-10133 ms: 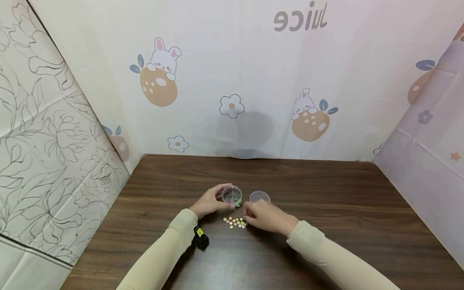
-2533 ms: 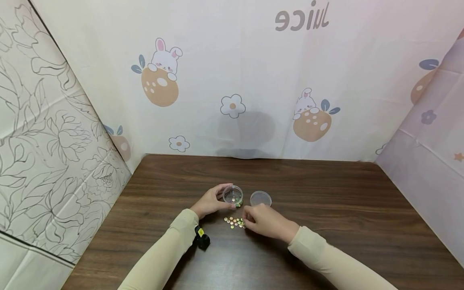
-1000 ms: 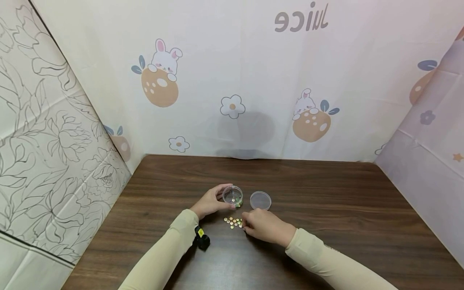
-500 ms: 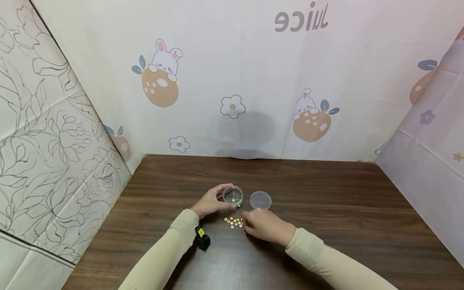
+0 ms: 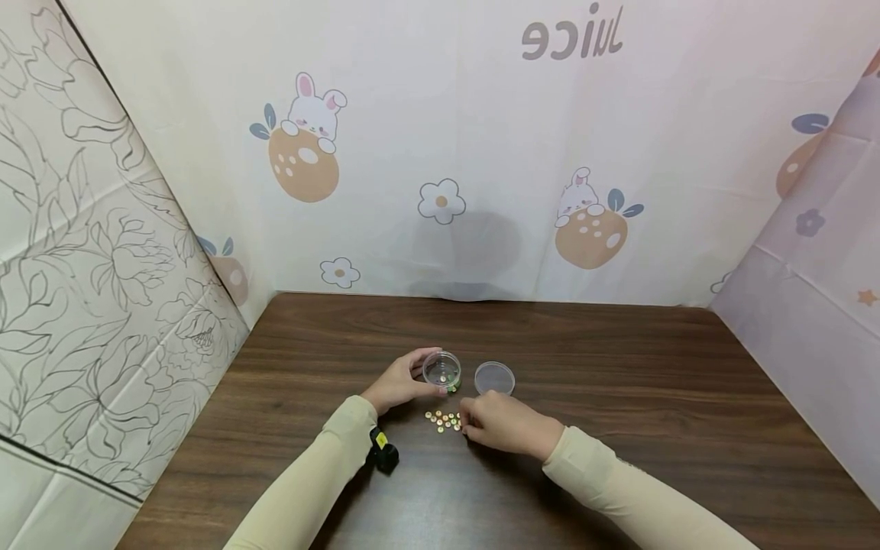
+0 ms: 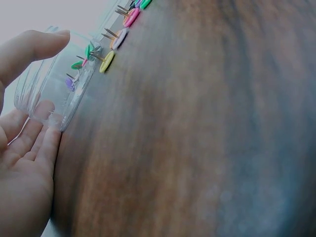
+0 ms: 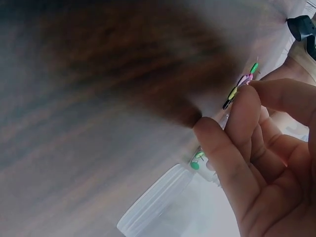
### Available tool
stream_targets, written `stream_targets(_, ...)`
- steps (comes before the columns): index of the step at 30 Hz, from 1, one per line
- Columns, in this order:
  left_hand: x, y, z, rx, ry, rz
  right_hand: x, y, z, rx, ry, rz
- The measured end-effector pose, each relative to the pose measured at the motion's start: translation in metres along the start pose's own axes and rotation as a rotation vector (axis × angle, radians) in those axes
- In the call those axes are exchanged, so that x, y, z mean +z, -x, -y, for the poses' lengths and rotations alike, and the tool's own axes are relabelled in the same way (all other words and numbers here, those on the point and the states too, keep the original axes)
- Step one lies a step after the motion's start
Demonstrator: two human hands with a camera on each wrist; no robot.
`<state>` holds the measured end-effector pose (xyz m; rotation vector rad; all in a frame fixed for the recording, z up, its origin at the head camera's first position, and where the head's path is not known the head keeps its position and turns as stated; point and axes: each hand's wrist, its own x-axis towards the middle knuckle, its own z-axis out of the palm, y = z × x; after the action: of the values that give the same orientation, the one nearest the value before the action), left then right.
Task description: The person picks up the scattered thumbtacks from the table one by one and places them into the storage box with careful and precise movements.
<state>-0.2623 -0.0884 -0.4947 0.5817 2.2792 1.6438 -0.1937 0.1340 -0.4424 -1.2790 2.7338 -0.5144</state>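
Note:
My left hand [image 5: 402,386] grips a round clear plastic box [image 5: 430,361] by its side, thumb in front and fingers behind. Several coloured thumbtacks, a purple one [image 6: 70,84] among them, lie inside it in the left wrist view. In front of the box, more thumbtacks [image 5: 440,422] lie loose with pins upward, such as a yellow one [image 6: 106,62]. At the right end of this group, my right hand [image 5: 505,422] has thumb and finger tips together low over the table, pinching a thumbtack mostly hidden by the fingers.
A round clear lid [image 5: 494,377] lies on the brown wooden table [image 5: 619,382], just behind the right hand and right of the box. Below the left wrist sits a black device [image 5: 386,457] with a yellow label. Printed cloth [image 5: 385,137] walls the table's back and sides.
Since ten seconds ago, a thumbtack has appeared in the middle of the box, and the loose group has thinned at its right end. Lately the right hand has shifted only slightly; the left stays put.

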Motion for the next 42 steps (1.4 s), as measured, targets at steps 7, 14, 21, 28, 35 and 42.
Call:
stream_targets(7, 0.000, 0.001, -0.001, -0.005, 0.017, -0.001, -0.001, -0.002, -0.002, 0.016, -0.018, 0.005)
stream_targets(14, 0.000, 0.000, 0.000, 0.002, 0.012, 0.008, -0.004, -0.004, -0.004, 0.009, -0.032, -0.034)
stream_targets(21, -0.001, 0.002, -0.010, 0.019, 0.035, 0.043, -0.006, -0.005, -0.012, 0.024, -0.033, -0.104)
stream_targets(28, 0.001, -0.001, 0.001, 0.016, 0.014, 0.006, -0.012, -0.009, -0.015, 0.054, -0.046, -0.126)
stream_targets(35, 0.000, -0.001, 0.001, 0.017, 0.015, 0.010, -0.013, -0.019, -0.020, 0.082, -0.048, -0.165)
stream_targets(42, 0.000, -0.003, 0.005, 0.003, 0.026, 0.010, -0.012, -0.026, -0.022, 0.123, -0.106, -0.171)
